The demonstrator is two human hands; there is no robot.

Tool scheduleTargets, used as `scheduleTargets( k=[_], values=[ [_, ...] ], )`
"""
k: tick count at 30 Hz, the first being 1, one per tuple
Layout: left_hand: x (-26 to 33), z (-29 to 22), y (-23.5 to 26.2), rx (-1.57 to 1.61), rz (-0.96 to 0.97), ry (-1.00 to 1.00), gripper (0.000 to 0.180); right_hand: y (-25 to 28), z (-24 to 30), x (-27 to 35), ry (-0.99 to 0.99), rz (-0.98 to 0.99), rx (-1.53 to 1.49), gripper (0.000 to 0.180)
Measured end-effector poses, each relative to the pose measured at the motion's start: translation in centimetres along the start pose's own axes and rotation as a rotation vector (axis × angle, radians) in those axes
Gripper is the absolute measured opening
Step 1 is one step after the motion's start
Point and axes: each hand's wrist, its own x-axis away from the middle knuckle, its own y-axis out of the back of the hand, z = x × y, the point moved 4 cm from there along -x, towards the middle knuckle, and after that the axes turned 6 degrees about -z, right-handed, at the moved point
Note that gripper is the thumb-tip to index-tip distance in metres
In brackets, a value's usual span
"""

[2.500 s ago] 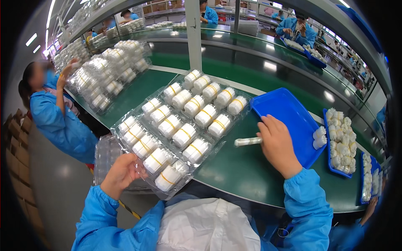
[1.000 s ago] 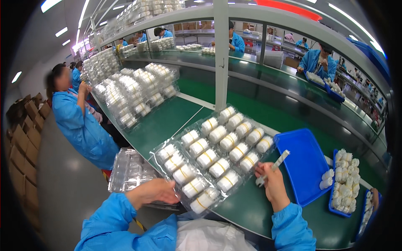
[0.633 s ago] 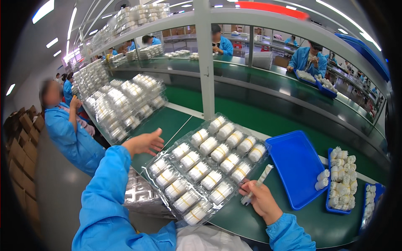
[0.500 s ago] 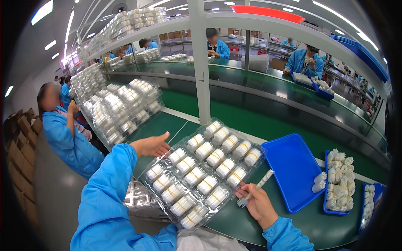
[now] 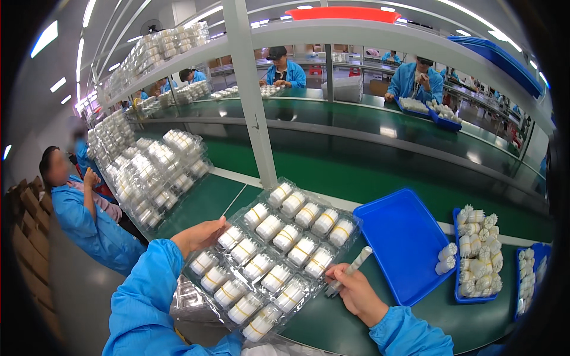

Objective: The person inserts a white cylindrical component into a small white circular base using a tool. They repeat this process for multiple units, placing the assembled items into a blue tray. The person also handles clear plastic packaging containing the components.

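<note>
L hand [image 5: 200, 236] at L edge of clear plastic tray [image 5: 236, 272] of white cylindrical bundles w/ yellow bands [image 5: 257, 267]; can't tell if gripping. R hand [image 5: 357, 295] closed on slim whitish rod [image 5: 360, 258]. Tray's partly over green table [image 5: 335, 320], L of shallow blue plastic tray [image 5: 395, 237].

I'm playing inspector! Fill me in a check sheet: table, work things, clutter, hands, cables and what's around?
Surface: green table, shiny.
Work things: clear plastic tray holding white bundles, yellow bands around many; pale stick.
Clutter: blue tray with a few white rolls at its right side; fuller blue tray beside it; stacked packs at left.
Hands: left hand at the clear tray's left edge, grip unclear; right hand holding the stick.
Cables: nothing seen.
Surroundings: co-worker at left; metal post; red bin overhead.
</note>
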Motion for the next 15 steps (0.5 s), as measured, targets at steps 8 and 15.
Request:
scheduleTargets(
  k=[8,15],
  values=[
    [-0.2,-0.2,-0.8,-0.055,-0.070,-0.003,0.047,0.4,0.4,-1.1,0.011,-0.067,-0.196,0.023],
    [-1.0,-0.1,0.2,-0.172,-0.120,-0.014,0.048,0.3,1.1,-0.7,-0.054,-0.111,-0.204,0.032]
  ],
)
